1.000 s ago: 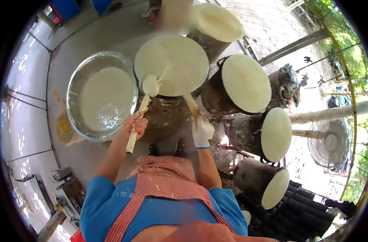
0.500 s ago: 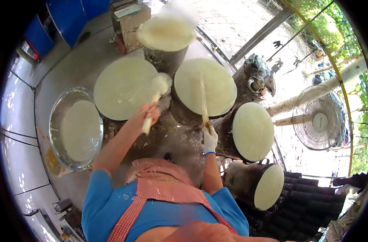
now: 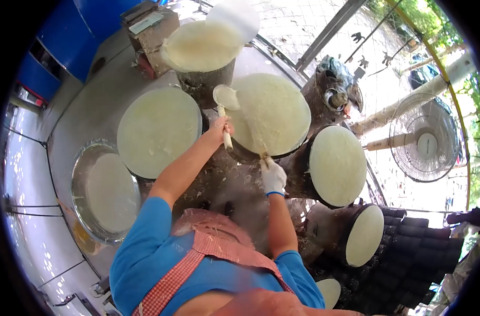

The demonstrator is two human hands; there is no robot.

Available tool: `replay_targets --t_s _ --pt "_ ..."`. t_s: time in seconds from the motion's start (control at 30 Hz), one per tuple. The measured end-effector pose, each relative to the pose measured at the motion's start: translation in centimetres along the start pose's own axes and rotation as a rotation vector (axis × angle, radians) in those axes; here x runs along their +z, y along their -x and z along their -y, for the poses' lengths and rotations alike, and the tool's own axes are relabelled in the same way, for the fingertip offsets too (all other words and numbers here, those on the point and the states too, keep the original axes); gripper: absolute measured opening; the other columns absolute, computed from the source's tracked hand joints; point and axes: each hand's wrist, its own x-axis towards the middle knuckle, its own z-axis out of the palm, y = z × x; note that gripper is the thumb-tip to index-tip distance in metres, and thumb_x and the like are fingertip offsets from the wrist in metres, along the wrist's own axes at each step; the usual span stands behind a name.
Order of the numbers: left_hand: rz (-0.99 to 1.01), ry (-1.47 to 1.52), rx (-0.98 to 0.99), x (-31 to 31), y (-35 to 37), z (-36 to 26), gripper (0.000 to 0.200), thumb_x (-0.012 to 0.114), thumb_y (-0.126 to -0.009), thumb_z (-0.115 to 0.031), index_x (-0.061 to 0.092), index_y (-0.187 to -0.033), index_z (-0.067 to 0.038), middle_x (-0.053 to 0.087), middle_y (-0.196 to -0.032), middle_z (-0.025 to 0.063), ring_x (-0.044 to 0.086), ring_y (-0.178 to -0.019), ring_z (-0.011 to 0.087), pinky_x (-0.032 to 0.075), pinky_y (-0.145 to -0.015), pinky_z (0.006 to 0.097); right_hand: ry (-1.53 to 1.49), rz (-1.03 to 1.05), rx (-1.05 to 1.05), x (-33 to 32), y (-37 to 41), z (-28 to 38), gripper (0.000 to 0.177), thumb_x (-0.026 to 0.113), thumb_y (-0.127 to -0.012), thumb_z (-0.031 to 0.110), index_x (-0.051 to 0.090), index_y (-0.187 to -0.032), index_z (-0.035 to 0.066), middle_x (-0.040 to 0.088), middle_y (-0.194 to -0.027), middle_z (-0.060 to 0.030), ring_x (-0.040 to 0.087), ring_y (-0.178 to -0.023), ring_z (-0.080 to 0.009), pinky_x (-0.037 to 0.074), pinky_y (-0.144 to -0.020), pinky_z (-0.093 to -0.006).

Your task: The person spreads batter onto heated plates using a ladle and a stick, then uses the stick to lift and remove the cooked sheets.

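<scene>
My bare left hand (image 3: 220, 130) is wrapped round the handle of a ladle (image 3: 227, 98), whose bowl is over the left edge of the middle round griddle (image 3: 279, 108). Pale batter coats that griddle. In a white glove, my right hand (image 3: 273, 176) grips a long flat spreader (image 3: 259, 138) at the griddle's near edge. The spreader's blade is blurred and slants up and left across the batter. To the left, another griddle (image 3: 158, 131) bears a pale, round batter sheet.
A metal basin (image 3: 83, 203) of pale batter sits at the far left. More coated griddles stand at the back (image 3: 203, 50), right (image 3: 337, 166) and lower right (image 3: 365, 236). A fan (image 3: 427, 143) is at the right, with dark stacked blocks (image 3: 408, 250) below it.
My left hand has carried the ladle right, from over the left griddle to the middle one. The spreader has swung from nearly upright to a leftward slant. The view has shifted slightly.
</scene>
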Motion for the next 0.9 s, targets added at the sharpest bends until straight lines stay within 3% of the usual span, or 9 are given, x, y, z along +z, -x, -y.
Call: replay_targets --t_s 0.17,0.2,0.27,0.37,0.47,0.57,0.67,0.77,0.9 --pt "-0.047 -0.058 -0.025 2.1 4.5 -1.1 0.012 0.039 -0.096 -0.016 0.038 -0.103 -0.007 0.032 -0.053 -0.0027 0.032 -0.038 0.0075 0.032 -0.031 0.0212 -0.425 0.052 0.067 3.1 -0.1 0.9 0.037 0.06 -0.085 0.025 0.061 -0.111 -0.001 0.066 -0.1 -0.0196 0.064 -0.092 -0.0206 0.045 -0.081 -0.0281" --pt "-0.056 -0.054 -0.023 2.0 4.5 -1.2 0.012 0.039 -0.096 -0.016 0.038 -0.103 -0.007 0.032 -0.053 -0.0028 0.032 -0.038 0.0074 0.032 -0.031 0.0211 -0.552 0.11 0.093 3.7 0.2 1.0 0.034 0.061 -0.085 0.027 0.063 -0.115 0.011 0.064 -0.071 -0.0093 0.06 -0.062 -0.0145 0.046 -0.055 -0.0284" --pt "0.048 0.128 -0.141 0.9 4.5 -2.5 0.009 0.041 -0.095 -0.016 0.038 -0.096 -0.008 0.034 -0.053 -0.0025 0.034 -0.038 0.007 0.031 -0.03 0.0208 -1.154 0.33 0.315 4.9 0.2 -0.2 0.035 0.062 -0.084 0.014 0.061 -0.116 0.0 0.067 -0.089 -0.0033 0.06 -0.078 -0.0106 0.045 -0.069 -0.0214" --pt "0.438 0.133 -0.164 -5.1 7.4 -4.8 0.019 0.044 -0.095 -0.021 0.038 -0.082 -0.008 0.034 -0.05 -0.0018 0.034 -0.036 0.0078 0.033 -0.03 0.0213 -1.244 0.358 0.364 3.5 1.9 -1.3 0.036 0.062 -0.083 0.011 0.059 -0.119 0.002 0.064 -0.084 0.0001 0.055 -0.068 -0.0057 0.041 -0.058 -0.0183" --pt "0.426 0.245 -0.401 -7.9 15.3 -4.1 0.027 0.045 -0.096 -0.024 0.037 -0.076 -0.007 0.033 -0.049 -0.0014 0.034 -0.036 0.0088 0.035 -0.032 0.0239 -1.132 0.231 0.202 1.6 2.2 -1.0 0.031 0.064 -0.082 0.008 0.063 -0.112 0.0 0.062 -0.08 -0.0008 0.053 -0.063 -0.005 0.041 -0.055 -0.0184" --pt "0.221 0.52 -0.484 -7.6 18.7 -4.0 0.021 0.042 -0.098 -0.025 0.047 -0.098 -0.005 0.032 -0.051 -0.0001 0.033 -0.037 0.0088 0.034 -0.031 0.0258 -0.698 0.122 0.115 2.6 -1.9 -1.3 0.036 0.061 -0.084 0.024 0.062 -0.112 0.001 0.068 -0.093 -0.0103 0.062 -0.082 -0.0186 0.047 -0.074 -0.028" --pt "0.566 0.451 -0.413 -8.7 22.4 -2.8 0.031 0.039 -0.098 -0.025 0.043 -0.127 -0.016 0.033 -0.056 0.0016 0.033 -0.037 0.0086 0.035 -0.032 0.0249 -0.15 0.001 -0.215 -0.2 -2.4 -0.3 0.038 0.054 -0.085 0.035 0.064 -0.11 0.008 0.067 -0.097 -0.017 0.063 -0.087 -0.0302 0.048 -0.079 -0.0376" --pt "0.713 0.45 -0.254 -10.4 26.2 0.1 0.014 0.038 -0.098 -0.027 0.042 -0.103 -0.014 0.033 -0.06 0.0024 0.035 -0.04 0.0103 0.037 -0.033 0.0248 0.057 0.111 -0.112 -2.7 -3.1 -1.3 0.041 0.051 -0.086 0.042 0.065 -0.109 0.012 0.063 -0.098 -0.0197 0.06 -0.094 -0.0353 0.047 -0.081 -0.0413" --pt "0.556 0.612 -0.304 -10.8 27.8 2.5 0.037 0.039 -0.097 -0.028 0.039 -0.067 -0.008 0.032 -0.057 0.0013 0.034 -0.04 0.0122 0.037 -0.036 0.0267 -0.049 0.104 -0.146 -1.8 -3.8 -2.5 0.04 0.051 -0.086 0.042 0.064 -0.109 0.012 0.063 -0.097 -0.0203 0.061 -0.094 -0.0351 0.046 -0.081 -0.0415"
